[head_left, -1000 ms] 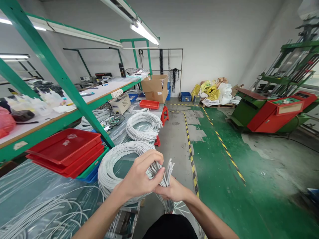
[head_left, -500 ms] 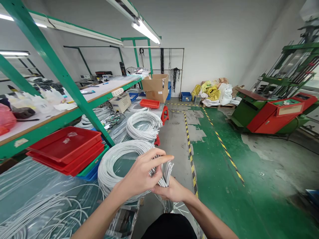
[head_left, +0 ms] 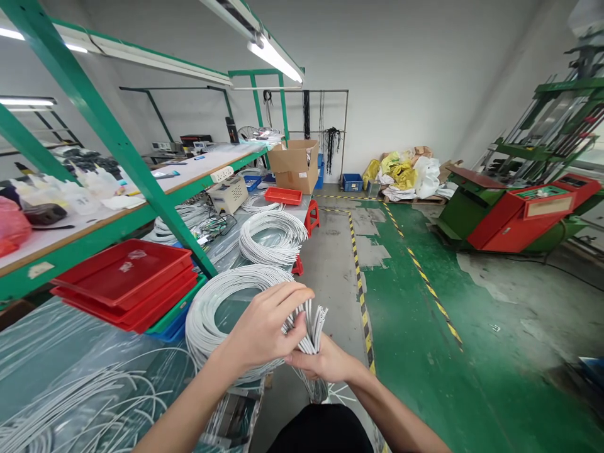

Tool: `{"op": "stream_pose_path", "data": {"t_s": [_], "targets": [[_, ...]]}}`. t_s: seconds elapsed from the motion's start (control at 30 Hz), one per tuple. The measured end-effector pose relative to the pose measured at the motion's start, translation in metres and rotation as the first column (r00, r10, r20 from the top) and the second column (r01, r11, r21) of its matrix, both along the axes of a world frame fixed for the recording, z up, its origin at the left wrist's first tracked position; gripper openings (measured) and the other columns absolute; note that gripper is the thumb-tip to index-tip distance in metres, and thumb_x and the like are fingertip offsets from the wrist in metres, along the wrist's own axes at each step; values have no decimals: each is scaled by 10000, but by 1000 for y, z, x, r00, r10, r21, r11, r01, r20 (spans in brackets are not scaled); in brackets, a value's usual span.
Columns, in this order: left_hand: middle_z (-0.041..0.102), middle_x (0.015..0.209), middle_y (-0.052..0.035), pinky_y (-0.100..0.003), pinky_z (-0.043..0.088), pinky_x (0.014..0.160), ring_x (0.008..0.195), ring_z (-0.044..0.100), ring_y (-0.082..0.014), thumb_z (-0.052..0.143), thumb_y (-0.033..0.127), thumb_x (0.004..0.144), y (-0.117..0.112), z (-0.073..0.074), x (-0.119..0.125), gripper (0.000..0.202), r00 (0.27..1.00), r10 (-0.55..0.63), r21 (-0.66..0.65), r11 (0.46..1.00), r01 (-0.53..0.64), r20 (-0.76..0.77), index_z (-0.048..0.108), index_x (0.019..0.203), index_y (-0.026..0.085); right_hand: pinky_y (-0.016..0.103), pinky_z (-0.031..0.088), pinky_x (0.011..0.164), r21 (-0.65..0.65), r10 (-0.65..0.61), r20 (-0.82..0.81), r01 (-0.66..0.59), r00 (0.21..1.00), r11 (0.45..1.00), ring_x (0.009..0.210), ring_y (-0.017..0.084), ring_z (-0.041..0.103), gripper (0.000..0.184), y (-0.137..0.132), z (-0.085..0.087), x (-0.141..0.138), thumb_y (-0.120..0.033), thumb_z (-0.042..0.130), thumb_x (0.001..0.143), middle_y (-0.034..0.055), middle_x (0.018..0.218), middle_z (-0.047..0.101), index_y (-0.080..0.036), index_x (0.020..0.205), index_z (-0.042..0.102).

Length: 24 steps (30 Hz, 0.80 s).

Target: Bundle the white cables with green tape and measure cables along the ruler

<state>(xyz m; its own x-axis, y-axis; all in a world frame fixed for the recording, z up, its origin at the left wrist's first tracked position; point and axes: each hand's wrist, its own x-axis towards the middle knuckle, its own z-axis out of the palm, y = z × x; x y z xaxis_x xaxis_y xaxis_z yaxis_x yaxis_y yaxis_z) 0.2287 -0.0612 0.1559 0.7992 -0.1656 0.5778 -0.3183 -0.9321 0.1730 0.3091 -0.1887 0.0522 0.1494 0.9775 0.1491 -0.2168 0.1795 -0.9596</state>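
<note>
A bundle of grey-white cables (head_left: 315,333) stands with its cut ends upward in front of my body. Wrapped round it below the ends is my right hand (head_left: 328,362), closed on the cables. My left hand (head_left: 271,321) curls its fingers and thumb around the upper strands on the left side of the bundle; its palm side is partly hidden. The bundle's lower part hangs beneath my right hand. Just behind my left hand, a large coil of white cable (head_left: 202,314) lies on the bench. A second coil (head_left: 250,242) lies farther along.
Stacked red trays (head_left: 127,277) stand on the bench at left, beside a green post (head_left: 117,148). Loose cables (head_left: 94,402) spread over the near bench. A cardboard box (head_left: 295,167) sits at the far end. Red stools (head_left: 312,217) flank the bench; a red-green machine (head_left: 514,214) stands right.
My left index finger, stretched across the cable ends before, has drawn back left and curled. More of the cut ends show now. My right hand keeps its hold almost unmoved.
</note>
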Motion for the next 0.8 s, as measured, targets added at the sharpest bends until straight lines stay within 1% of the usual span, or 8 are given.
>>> {"op": "stream_pose_path", "data": {"t_s": [0.17, 0.23, 0.37, 0.43, 0.5, 0.6, 0.7, 0.8], "targets": [[681, 1019, -70, -320, 523, 781, 923, 648, -201, 545, 156, 895, 1, -1, 2, 185, 999, 0, 32, 999, -1, 42, 593, 1073, 171, 221, 236, 365, 34, 21, -6, -21, 1000, 999, 387, 79, 284, 376, -1, -4, 1, -433, 683, 875, -99, 505, 341, -219, 767, 394], [680, 977, -59, -305, 516, 761, 892, 647, -189, 566, 177, 908, 1, -1, 4, 132, 998, -4, 19, 1000, 2, 63, 590, 1037, 174, 222, 234, 357, 32, 14, -7, -14, 1000, 999, 383, 79, 274, 391, -1, -5, 1, -438, 687, 873, -99, 495, 329, -222, 739, 391], [648, 905, -25, -278, 503, 743, 849, 625, -154, 576, 134, 893, -3, 0, 5, 81, 999, 13, -137, 991, -8, 33, 563, 954, 186, 220, 241, 349, 21, 10, -23, -10, 1000, 1000, 388, 79, 263, 397, -2, -4, 2, -427, 693, 872, -98, 508, 324, -227, 730, 381], [642, 956, -31, -282, 503, 779, 901, 622, -152, 553, 80, 871, -5, 1, 6, 118, 1000, 6, -198, 980, -3, 15, 553, 921, 188, 221, 246, 350, 28, 24, -22, -24, 999, 999, 387, 83, 268, 376, -2, -2, 2, -418, 686, 877, -97, 513, 334, -228, 750, 387], [642, 1047, -49, -302, 501, 845, 993, 615, -164, 524, 33, 855, -8, 2, 7, 184, 1000, -18, -205, 978, 21, 19, 568, 946, 187, 222, 255, 357, 41, 31, -7, -31, 999, 999, 388, 86, 284, 348, -1, -1, 2, -405, 677, 881, -96, 523, 350, -227, 779, 395], [642, 1141, -62, -339, 489, 915, 1081, 599, -179, 482, -18, 851, -8, 0, 8, 367, 996, -71, -137, 987, 79, 62, 602, 1116, 206, 223, 265, 372, 70, 25, 13, -26, 1000, 997, 394, 91, 298, 308, 0, 0, 3, -370, 672, 877, -100, 537, 359, -227, 841, 401], [663, 1114, -46, -358, 482, 897, 1066, 607, -183, 451, -55, 839, -5, -3, 8, 488, 986, -127, -60, 989, 134, 112, 621, 1182, 247, 221, 270, 389, 88, 16, 30, -18, 999, 996, 398, 92, 297, 274, 0, 1, 3, -328, 664, 878, -107, 528, 356, -224, 876, 410], [680, 1057, -32, -371, 477, 874, 1022, 617, -183, 466, -57, 827, -2, -5, 9, 473, 981, -138, -47, 988, 146, 139, 640, 1144, 249, 215, 256, 383, 93, -3, 28, 0, 1000, 996, 390, 86, 291, 263, 0, 1, 1, -307, 664, 878, -109, 510, 354, -221, 848, 418]]}}
